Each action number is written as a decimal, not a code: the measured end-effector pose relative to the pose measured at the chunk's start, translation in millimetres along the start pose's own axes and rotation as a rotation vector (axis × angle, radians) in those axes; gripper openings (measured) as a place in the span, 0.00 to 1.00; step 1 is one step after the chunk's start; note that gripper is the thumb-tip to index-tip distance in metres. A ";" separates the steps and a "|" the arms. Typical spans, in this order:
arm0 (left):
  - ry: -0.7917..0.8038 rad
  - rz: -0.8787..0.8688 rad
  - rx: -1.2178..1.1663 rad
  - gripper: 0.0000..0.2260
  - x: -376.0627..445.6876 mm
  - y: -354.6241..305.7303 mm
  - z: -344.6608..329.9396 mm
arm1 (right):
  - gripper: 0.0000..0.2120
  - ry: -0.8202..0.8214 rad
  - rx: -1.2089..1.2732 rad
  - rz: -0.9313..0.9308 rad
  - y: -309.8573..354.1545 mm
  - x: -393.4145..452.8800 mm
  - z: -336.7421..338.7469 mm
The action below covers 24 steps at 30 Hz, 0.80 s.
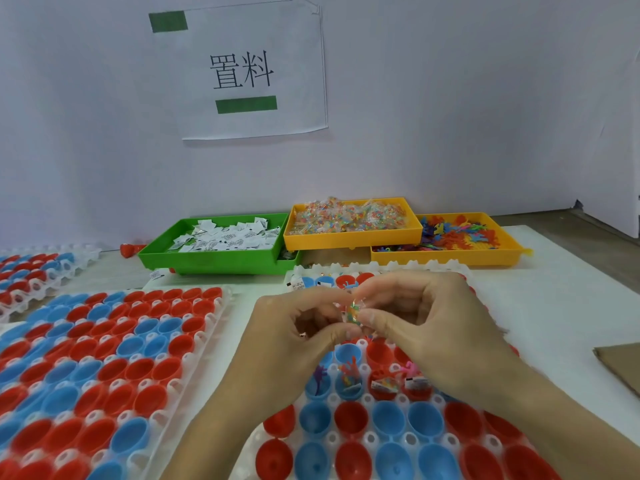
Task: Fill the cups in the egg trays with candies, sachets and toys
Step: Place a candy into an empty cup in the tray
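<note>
Empty cups (388,424) lie below both hands: left hand (298,327) and right hand (426,320) pinch one candy packet (354,310) together.

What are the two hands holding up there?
A small clear candy packet, pinched by its edges between the fingertips of the left hand and the right hand, above the egg tray.
</note>
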<state>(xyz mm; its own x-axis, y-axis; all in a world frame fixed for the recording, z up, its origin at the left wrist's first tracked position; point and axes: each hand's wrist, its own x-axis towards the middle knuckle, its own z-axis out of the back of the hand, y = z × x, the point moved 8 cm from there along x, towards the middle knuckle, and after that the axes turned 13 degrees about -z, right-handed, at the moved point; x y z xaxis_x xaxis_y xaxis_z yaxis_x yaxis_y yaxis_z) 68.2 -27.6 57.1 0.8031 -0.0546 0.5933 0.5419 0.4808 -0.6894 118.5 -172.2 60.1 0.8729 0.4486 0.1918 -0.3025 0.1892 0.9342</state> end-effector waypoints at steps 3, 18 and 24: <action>0.074 0.001 0.126 0.11 1.2 -2.0 0.2 | 0.10 0.011 -0.038 0.021 0.6 -2.1 -4.8; -0.122 -0.048 0.030 0.08 1.1 1.0 35.0 | 0.09 -0.111 -0.028 0.086 -1.8 3.5 9.8; -0.110 0.060 -0.119 0.10 -0.3 10.5 40.8 | 0.10 -0.147 -0.037 0.106 -2.0 6.7 21.2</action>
<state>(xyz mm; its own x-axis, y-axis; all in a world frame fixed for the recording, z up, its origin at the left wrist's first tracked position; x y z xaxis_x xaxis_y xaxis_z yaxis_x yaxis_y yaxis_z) 63.5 13.1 66.7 0.8063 0.0701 0.5873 0.5249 0.3729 -0.7651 133.1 -188.1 65.9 0.8812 0.3358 0.3326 -0.4070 0.1812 0.8953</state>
